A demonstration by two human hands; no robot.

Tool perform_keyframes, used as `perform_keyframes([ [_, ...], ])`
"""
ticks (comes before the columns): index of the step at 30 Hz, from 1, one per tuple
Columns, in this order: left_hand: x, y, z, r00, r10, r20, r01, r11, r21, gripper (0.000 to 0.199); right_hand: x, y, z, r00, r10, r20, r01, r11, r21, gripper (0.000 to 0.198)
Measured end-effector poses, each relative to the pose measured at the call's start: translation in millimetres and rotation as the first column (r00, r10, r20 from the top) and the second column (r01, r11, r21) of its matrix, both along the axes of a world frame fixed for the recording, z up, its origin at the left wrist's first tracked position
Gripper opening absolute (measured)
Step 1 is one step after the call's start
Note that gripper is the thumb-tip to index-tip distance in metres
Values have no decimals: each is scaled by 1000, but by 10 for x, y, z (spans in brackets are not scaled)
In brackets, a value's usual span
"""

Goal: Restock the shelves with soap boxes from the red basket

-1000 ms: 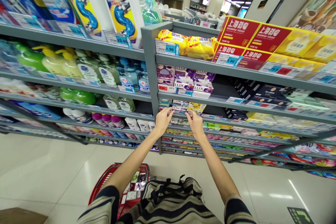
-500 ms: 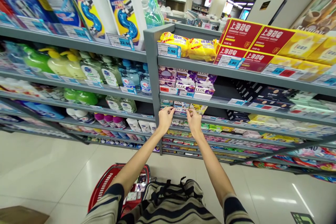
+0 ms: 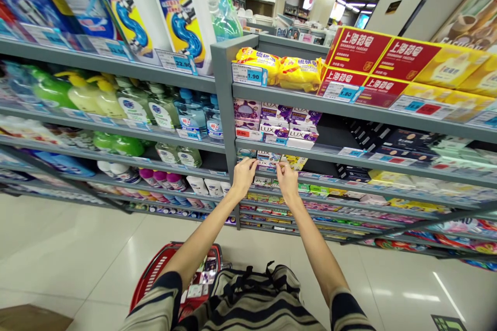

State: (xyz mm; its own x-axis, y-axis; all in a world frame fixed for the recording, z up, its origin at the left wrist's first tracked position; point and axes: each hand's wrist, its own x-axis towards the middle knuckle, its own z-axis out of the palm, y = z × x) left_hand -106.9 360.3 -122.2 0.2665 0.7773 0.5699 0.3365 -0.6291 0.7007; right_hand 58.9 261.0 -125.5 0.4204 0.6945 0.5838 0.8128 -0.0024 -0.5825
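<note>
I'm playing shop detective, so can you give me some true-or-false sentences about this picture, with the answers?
1. The left hand and right hand are near LUX boxes. True.
2. The basket is green. False: the basket is red.
3. Yellow packets sit beside the red boxes. True.
4. One hand is inside the basket. False: both hands are at the shelves.
5. The sleeves have stripes. True.

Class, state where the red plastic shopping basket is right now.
In the head view, the red plastic basket sits low, left of centre, beside the striped black-and-beige clothing and partly hidden by the person's left arm.
</note>
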Motion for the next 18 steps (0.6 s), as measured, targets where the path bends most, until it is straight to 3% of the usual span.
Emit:
perform_keyframes([
  [5,-111,-316,-89,995,27,97,-20,997,-72,28,104,-314,-12,992,-94,-89,101,991,88,42],
  [10,169,-777,-124,986,-112,122,136,968,-212,38,546,-572,61,966,-232,-111,244,962,119,41],
  [14,512,-939,-4,957,-229,180,282,883,-375,61,743,-502,113,972,-228,-58,229,973,24,41],
  [16,593,-971,55,940,-258,224,336,819,-466,72,728,-453,106,971,-238,-36,237,971,-26,43],
  [18,615,-993,94,936,-262,237,349,787,-509,78,684,-425,88,968,-249,-20,247,967,-65,43],
])
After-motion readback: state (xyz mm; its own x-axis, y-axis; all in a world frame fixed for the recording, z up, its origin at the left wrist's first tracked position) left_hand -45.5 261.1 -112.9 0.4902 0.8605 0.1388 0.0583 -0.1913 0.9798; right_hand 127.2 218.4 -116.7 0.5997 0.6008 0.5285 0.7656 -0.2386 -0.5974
